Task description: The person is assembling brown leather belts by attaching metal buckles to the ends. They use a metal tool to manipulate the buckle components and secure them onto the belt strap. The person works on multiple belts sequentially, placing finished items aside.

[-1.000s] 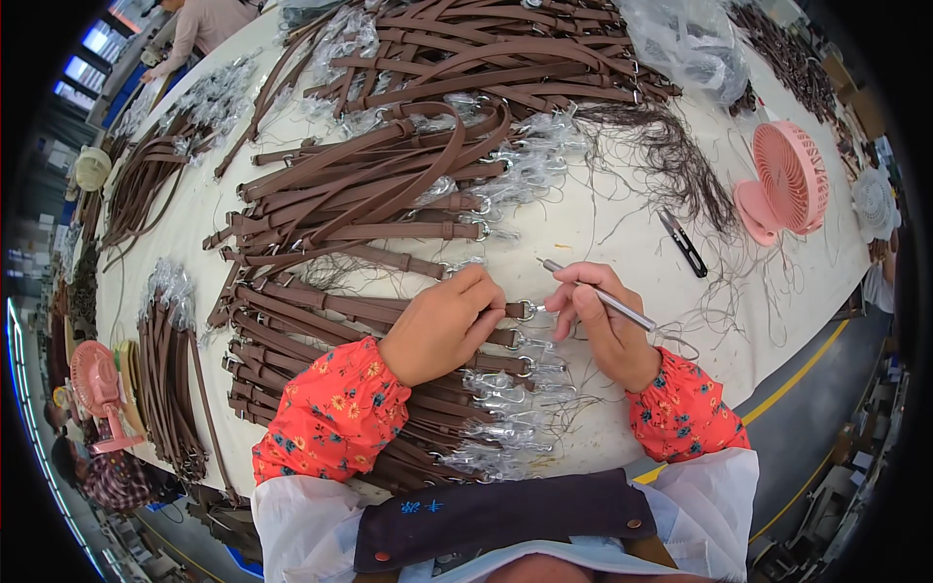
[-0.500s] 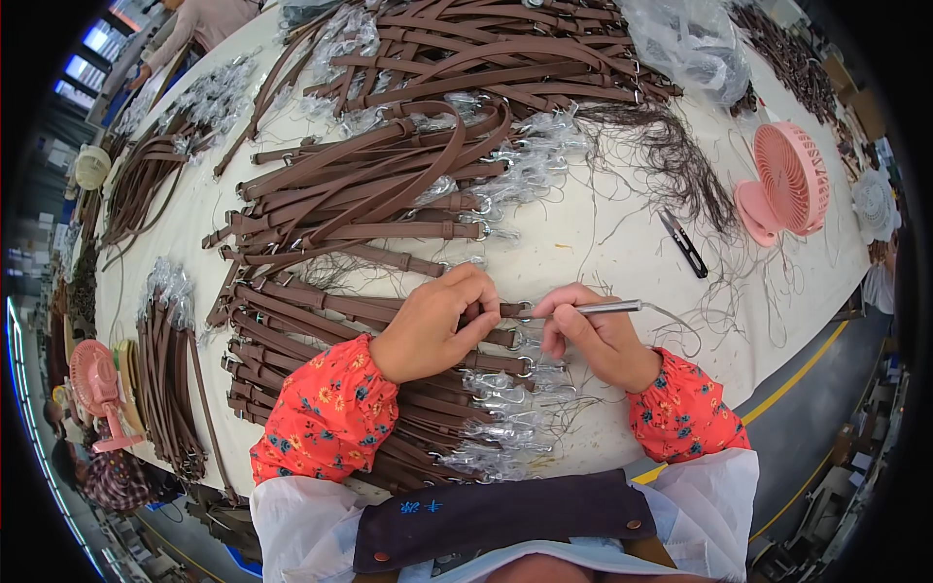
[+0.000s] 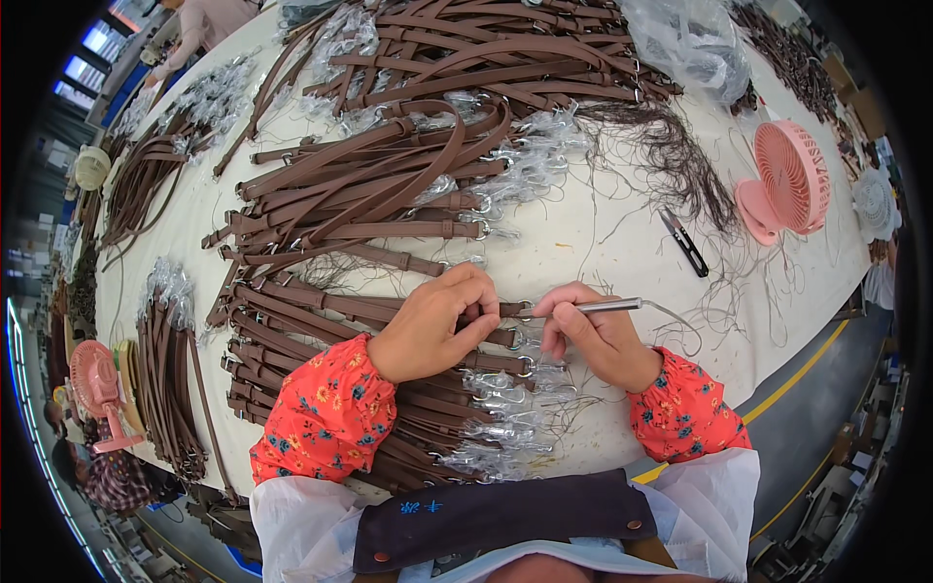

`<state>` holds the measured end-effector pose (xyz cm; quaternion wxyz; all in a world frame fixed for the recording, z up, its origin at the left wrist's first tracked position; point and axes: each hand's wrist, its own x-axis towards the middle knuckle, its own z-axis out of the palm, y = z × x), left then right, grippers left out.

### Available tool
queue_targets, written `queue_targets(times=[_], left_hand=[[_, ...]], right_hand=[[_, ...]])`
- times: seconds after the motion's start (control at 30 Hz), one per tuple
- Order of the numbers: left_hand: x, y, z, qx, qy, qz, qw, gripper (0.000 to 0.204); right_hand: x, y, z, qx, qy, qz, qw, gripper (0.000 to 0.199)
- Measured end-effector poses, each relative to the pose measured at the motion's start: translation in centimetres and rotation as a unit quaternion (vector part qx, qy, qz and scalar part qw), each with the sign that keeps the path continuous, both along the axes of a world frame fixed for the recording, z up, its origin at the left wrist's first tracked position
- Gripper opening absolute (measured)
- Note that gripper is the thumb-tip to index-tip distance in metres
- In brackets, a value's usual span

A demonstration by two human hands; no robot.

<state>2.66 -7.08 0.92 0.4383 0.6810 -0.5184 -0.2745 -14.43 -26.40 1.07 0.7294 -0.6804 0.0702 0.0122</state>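
Note:
Under the fingers of my left hand (image 3: 439, 323) is the end of a brown strap (image 3: 511, 310), pinched near its metal ring. My right hand (image 3: 601, 342) is closed around a slim metal pen-like tool (image 3: 612, 305) with a thin cord trailing from its back end. The tool's tip points left at the strap end between my hands; whether it touches is too small to tell. Beneath my left forearm lies a row of brown straps (image 3: 282, 330), their clips wrapped in clear plastic (image 3: 501, 428).
More brown straps (image 3: 340, 199) are piled beyond my hands. To the right lie thread snips (image 3: 686, 245), a tangle of dark threads (image 3: 680, 155) and a pink fan (image 3: 789, 180). Another pink fan (image 3: 94, 379) stands at the left edge. A person's sleeve (image 3: 209, 24) shows far left.
Both my hands, the strap and the tool stay almost in place. At the far left, the other person's arm has shifted slightly.

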Motion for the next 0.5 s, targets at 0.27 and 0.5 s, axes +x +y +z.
queue_targets(times=[0.27, 0.5], left_hand=[[0.9, 0.5, 0.8, 0.028, -0.002, -0.074, 0.997, 0.011], [-1.0, -0.8, 0.2, 0.006, -0.102, 0.035, 0.994, 0.015]], right_hand=[[0.0, 0.1, 0.0, 0.028, -0.008, -0.012, 0.999, 0.028], [0.0, 0.1, -0.1, 0.016, -0.008, -0.017, 1.000, 0.027]])
